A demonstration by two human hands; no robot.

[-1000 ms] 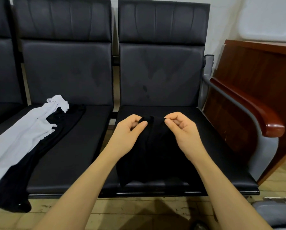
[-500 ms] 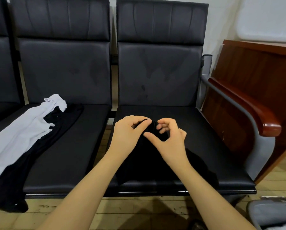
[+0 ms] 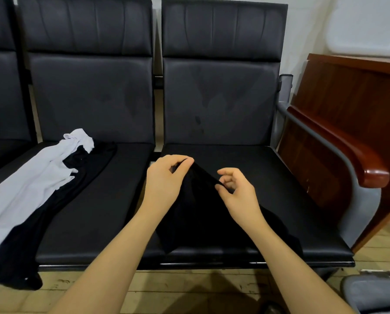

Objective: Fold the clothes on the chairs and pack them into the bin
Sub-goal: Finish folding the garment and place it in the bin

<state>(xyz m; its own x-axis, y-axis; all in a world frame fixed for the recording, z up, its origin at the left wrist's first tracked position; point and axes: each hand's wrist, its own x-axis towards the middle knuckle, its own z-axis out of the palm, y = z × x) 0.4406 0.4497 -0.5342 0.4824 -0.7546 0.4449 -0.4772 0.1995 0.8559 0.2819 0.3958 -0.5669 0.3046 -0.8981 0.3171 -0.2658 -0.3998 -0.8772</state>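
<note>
Pinching a black garment (image 3: 200,214) between both hands, a person works over the right-hand seat (image 3: 280,200) of a row of padded chairs. The left hand (image 3: 164,180) grips the cloth's far edge with thumb and fingers closed on it; the right hand (image 3: 237,191), just beside it and nearer the body, nips the same edge between thumb and forefinger, the other fingers loosely curled. The edge runs taut between the two grips, probably to draw out a straight line for a fold, while the rest of the thin, limp fabric drapes down under the wrists onto the seat's front lip. The seat is smooth, dull black leatherette, a firm flat bed for folding. Well off to the left of the left hand, a pale garment (image 3: 31,184) lies in a long crumpled strip over another black one (image 3: 60,200), both trailing off the next seat's edge, unfolded. Below the right forearm, at the floor, a grey rounded rim (image 3: 370,291) may be the bin; too little shows to say.
</note>
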